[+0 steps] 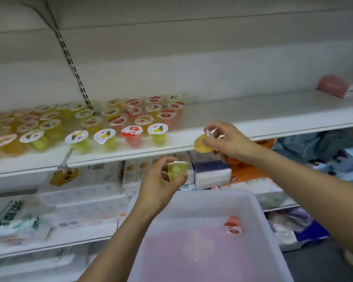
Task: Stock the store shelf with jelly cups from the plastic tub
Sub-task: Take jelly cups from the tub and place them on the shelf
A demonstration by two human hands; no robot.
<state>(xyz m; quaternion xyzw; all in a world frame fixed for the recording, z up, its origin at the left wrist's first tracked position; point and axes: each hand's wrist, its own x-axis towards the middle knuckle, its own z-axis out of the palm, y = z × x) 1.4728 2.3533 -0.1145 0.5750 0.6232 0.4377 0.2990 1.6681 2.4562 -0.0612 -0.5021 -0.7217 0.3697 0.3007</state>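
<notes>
**Two cups lifted, one left in the tub**

Nearest, the tub (pixel 259 212) holds one red cup (pixel 233 225). Above it, a green cup (pixel 176 170) is pinched by the left hand (pixel 161 182); beyond, a yellow cup (pixel 202 144) is gripped by the right hand (pixel 230 139) at the shelf (pixel 273 119) edge. The cups are judged light, slippery and thin-lidded; the sides are best held.

No text reads clearly: the jelly cups' (pixel 158 130) lids and the packs (pixel 86 176) below show only blurred print.
</notes>
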